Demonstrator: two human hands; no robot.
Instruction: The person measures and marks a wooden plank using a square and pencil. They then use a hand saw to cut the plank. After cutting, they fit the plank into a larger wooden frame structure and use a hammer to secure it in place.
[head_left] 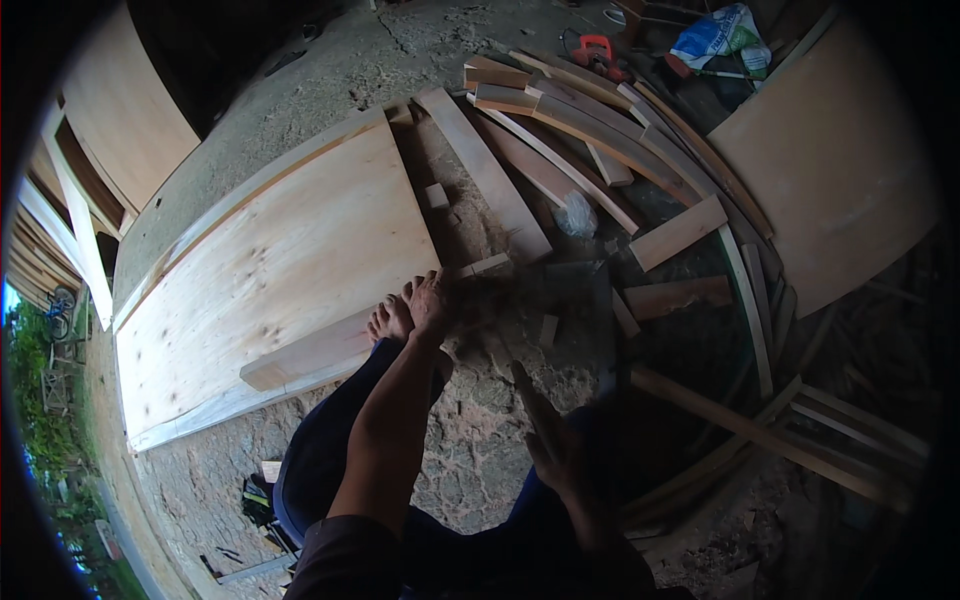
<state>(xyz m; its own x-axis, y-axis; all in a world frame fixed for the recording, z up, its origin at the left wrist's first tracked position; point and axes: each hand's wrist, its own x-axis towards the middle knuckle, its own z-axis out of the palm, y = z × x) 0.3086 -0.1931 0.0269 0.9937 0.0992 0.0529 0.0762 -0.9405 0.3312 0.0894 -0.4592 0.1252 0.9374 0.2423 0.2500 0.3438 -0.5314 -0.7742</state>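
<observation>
- Broad, pale, rectangular plywood panel (pixel 270 255): probably heavy and awkward but fairly stiff, best lifted by two opposite edges; it lies flat, mostly to the left of both hands.
- Long, pale-brown, straight-edged wooden plank (pixel 300 355): likely stiff, moderately light and dry rather than slippery, with possible splinters; gripping across its width looks surest. It lies on the panel's near side, under the bare foot (pixel 388 318) and the left hand (pixel 430 303), well apart from the right.
- Narrow, brownish, stick-like piece (pixel 535 398): seems light and rigid, best held by its near end; it slants up from the right hand (pixel 562 462), whose fingers wrap around it. The left hand presses down beside the toes; I cannot tell whether its fingers clasp the plank.
</observation>
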